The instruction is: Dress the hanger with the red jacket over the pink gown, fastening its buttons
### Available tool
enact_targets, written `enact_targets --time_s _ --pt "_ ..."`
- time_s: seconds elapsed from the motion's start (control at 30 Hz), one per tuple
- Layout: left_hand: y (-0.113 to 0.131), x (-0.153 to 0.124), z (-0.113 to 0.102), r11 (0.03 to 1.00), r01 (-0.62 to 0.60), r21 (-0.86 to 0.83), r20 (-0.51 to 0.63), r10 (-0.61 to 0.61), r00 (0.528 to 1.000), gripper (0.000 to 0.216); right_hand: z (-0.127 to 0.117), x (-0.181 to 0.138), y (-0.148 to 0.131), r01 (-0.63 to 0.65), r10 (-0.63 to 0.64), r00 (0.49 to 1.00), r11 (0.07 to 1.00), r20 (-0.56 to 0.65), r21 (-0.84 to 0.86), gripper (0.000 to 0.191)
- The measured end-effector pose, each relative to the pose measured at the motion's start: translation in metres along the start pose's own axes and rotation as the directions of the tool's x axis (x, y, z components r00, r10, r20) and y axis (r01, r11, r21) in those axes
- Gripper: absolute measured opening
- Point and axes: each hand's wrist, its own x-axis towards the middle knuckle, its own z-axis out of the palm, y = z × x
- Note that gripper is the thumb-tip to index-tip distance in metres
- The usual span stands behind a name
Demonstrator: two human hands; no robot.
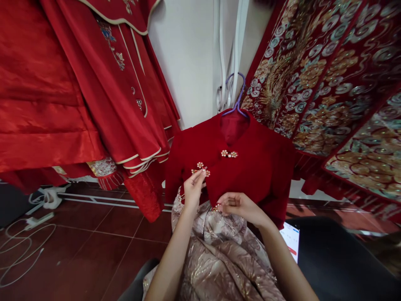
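Note:
A dark red velvet jacket hangs on a purple hanger in front of me. It has pearl flower clasps down its front flap; one sits at the collar, another lower left. My left hand pinches the flap's edge just under the second clasp. My right hand is closed on the lowest clasp at the jacket's hem. Below the jacket spreads a beige and pink brocade skirt.
Red satin robes hang at the left. Red garments with gold and teal embroidery hang at the right. White cables and a power strip lie on the dark red tiled floor. A lit phone screen shows at lower right.

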Motion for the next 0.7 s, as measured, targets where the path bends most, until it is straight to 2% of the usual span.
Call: enact_targets --time_s 0.2,0.47,0.6,0.7 --pt "0.003 0.002 0.006 0.983 0.118 -0.139 0.013 -0.117 0.993 0.041 0.004 -0.001 -0.001 0.021 -0.02 0.999 0.999 -0.042 0.028 0.027" --pt "0.004 0.003 0.011 0.975 0.099 -0.198 -0.082 -0.118 0.99 0.029 0.007 -0.002 -0.002 0.044 -0.044 0.998 0.999 -0.046 -0.003 0.03" --pt "0.012 0.003 0.018 0.971 0.131 -0.2 -0.138 -0.161 0.977 0.022 0.004 -0.004 -0.008 0.049 -0.05 0.999 0.995 -0.011 -0.083 0.025" --pt "0.015 0.002 0.02 0.967 0.169 -0.19 -0.122 -0.194 0.974 0.021 0.0 -0.007 -0.018 0.056 -0.055 0.998 0.983 0.008 -0.174 0.024"
